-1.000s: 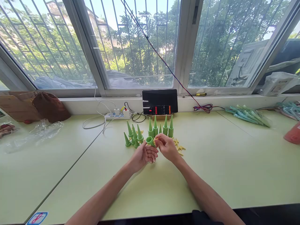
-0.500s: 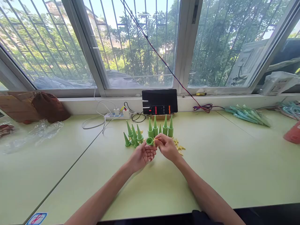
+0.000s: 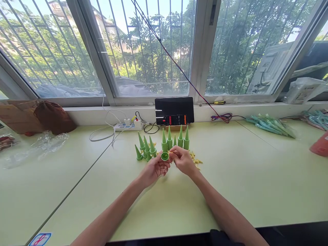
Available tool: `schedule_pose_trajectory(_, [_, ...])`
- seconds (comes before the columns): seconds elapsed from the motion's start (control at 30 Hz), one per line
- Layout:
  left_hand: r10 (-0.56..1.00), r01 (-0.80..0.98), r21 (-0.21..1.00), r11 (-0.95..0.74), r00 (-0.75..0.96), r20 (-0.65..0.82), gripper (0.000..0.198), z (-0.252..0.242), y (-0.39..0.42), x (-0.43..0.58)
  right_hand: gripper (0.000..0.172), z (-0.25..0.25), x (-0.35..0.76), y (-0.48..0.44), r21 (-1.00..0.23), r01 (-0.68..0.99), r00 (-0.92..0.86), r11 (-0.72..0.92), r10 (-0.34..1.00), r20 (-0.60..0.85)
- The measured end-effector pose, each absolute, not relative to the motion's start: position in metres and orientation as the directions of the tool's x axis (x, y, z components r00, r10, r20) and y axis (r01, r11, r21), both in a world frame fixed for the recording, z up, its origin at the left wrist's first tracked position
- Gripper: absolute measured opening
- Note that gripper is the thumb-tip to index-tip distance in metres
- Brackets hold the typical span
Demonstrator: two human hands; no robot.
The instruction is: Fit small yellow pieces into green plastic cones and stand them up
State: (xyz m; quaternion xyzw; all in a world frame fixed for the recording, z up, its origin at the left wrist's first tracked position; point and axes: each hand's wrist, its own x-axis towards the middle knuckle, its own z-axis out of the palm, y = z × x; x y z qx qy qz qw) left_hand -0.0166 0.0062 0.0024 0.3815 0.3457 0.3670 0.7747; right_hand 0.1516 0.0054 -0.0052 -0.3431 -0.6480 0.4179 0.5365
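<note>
Between the thumb and fingers of my left hand (image 3: 153, 169) is a green plastic cone part (image 3: 165, 156), its hollow round end turned towards me. My right hand (image 3: 182, 160) is pinched at the right side of that part, and a bit of a small yellow piece shows at the fingertips. Just behind my hands stand several green cones (image 3: 186, 140) on cylindrical bases. Another group of green cones (image 3: 146, 147) stands to the left, with bits of yellow among them. Small yellow pieces (image 3: 196, 160) lie scattered beside my right hand.
A black tablet (image 3: 174, 106) leans at the back, a phone (image 3: 176, 120) before it. A power strip (image 3: 128, 126) with cables is left of it. Green bagged items (image 3: 271, 125) lie back right; a brown bag (image 3: 55, 118) and clear plastic (image 3: 52, 139) are at left.
The green part in my left hand has turned so its hollow end faces me more directly, and it has shifted slightly right. My right hand stays pinched beside it.
</note>
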Motion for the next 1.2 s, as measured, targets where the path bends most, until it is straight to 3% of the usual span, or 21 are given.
schedule_pose_trajectory(0.2, [0.851,-0.204,0.948,0.245,0.513,-0.11,0.049,0.0025,0.007,-0.0185,0.019,-0.0048,0.1519,0.0056,-0.916,0.025,-0.192,0.4,0.901,0.388])
schedule_pose_trajectory(0.5, [0.87,-0.108,0.989,0.099,0.492,-0.034,0.045,0.0093,0.0043,-0.018,0.018,-0.0064,0.1534,0.006,-0.913,0.048,-0.19,0.405,0.901,0.39])
schedule_pose_trajectory(1.2, [0.898,0.145,0.969,-0.199,0.424,0.121,0.035,0.0098,0.0059,-0.0208,0.02,-0.0078,0.1558,0.007,-0.919,0.106,-0.189,0.379,0.915,0.356])
